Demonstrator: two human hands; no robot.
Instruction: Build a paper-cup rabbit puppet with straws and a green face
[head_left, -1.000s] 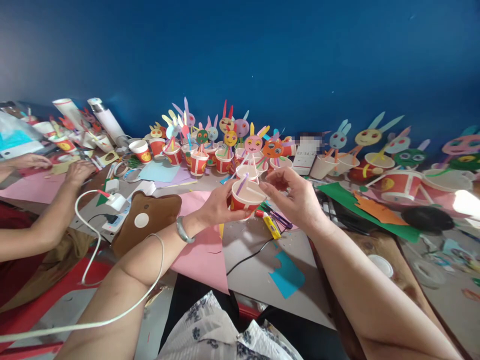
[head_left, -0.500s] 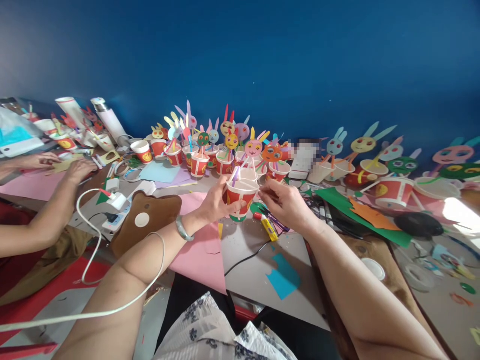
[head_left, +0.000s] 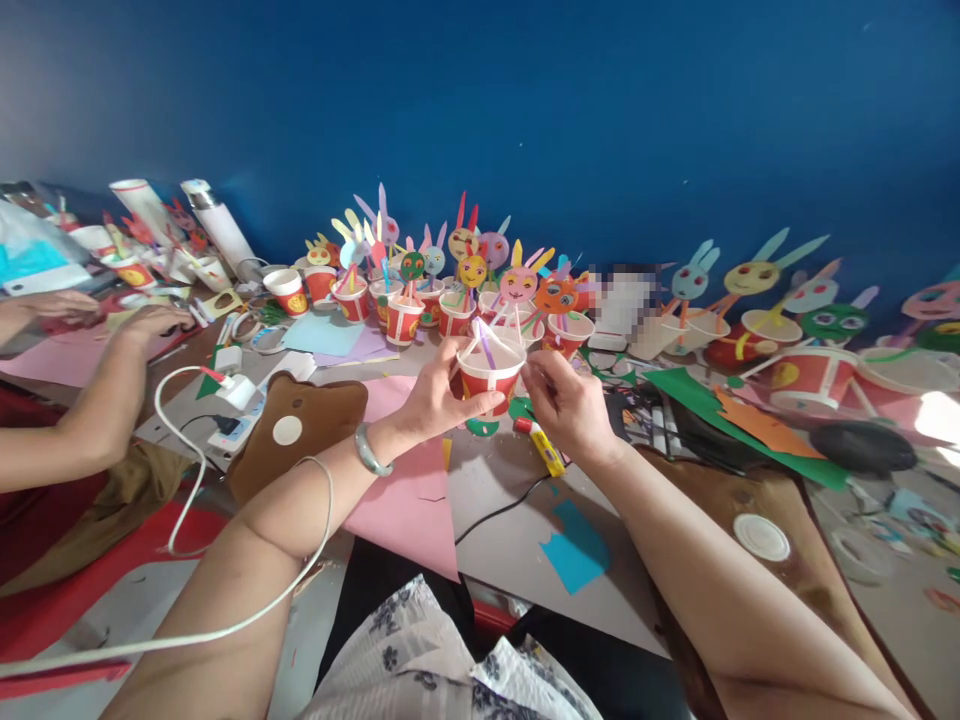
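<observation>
My left hand [head_left: 431, 398] is wrapped round the side of a red and white paper cup [head_left: 486, 382], held upright just above the table. Narrow purple and white strips [head_left: 484, 345] rise from the cup's mouth and meet in a peak. At the cup's right rim is my right hand [head_left: 574, 402], its fingers curled and pinched together; whatever is between the fingertips cannot be made out. Below this hand lies a yellow glue stick with a red cap [head_left: 547, 450]. Green paper pieces [head_left: 484, 427] lie under the cup.
Paper cups with rabbit-faced figures [head_left: 517, 283] line the blue wall. Pink paper [head_left: 401, 500] and a torn blue piece [head_left: 576, 545] lie on the table. A brown bear-shaped cushion [head_left: 300, 440], power strip [head_left: 240, 425] and white cable [head_left: 184, 450] are left. Another person's hand [head_left: 154, 325] works there.
The cup has tipped from leaning toward me to a more level pose, and its strips now form a peak. My right hand stays by the rim. The whole view has shifted slightly.
</observation>
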